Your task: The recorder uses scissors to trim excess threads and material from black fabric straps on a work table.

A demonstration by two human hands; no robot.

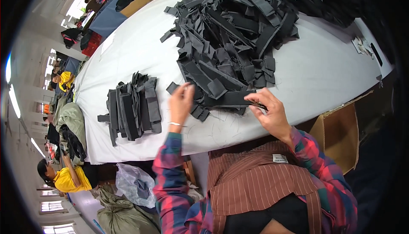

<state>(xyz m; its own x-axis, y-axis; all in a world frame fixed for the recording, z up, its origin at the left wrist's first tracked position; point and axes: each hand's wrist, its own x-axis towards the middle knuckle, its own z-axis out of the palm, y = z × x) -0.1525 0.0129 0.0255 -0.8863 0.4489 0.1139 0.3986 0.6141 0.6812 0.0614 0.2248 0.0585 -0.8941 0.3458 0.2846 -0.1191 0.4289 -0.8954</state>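
On the white table, just below the big heap of black strap pieces, the left hand pinches one end of a black strap and the right hand closes around its other end. Pulling it flat and straight would help before laying it on the neat stack left of the heap. Whether the right fingers grip something small as well is hard to make out.

The black straps look like matt woven cloth, the worktop is covered with a smooth white sheet — slightly shiny — and the box beside it is plain brown cardboard, rough and dull.
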